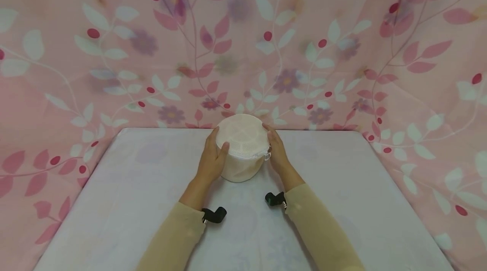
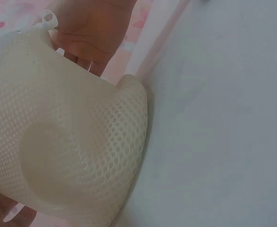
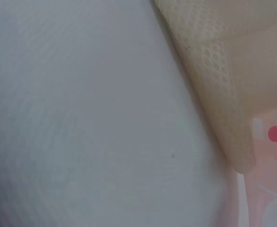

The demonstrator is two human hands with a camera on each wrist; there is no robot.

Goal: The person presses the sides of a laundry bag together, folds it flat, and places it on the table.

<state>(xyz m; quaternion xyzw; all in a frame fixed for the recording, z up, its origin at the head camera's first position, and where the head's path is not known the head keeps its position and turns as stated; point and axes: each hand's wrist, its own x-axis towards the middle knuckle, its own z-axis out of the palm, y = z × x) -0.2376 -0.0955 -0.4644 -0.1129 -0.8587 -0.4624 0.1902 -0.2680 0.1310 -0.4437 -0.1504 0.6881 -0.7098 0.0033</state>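
Near the far edge of the desk [image 1: 152, 169], left hand [image 1: 213, 157] and right hand [image 1: 277, 150] grip a mesh laundry bag [image 1: 242, 146], likely light and soft, best held by its rim [image 1: 243, 157].

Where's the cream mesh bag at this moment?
In the head view, the mesh bag is near the middle, toward the far edge of the white-covered table, between the left hand and right hand.

Pink floral cloth [image 1: 236, 47] behind and along both sides; whitish tabletop [image 1: 125, 195], faintly patterned
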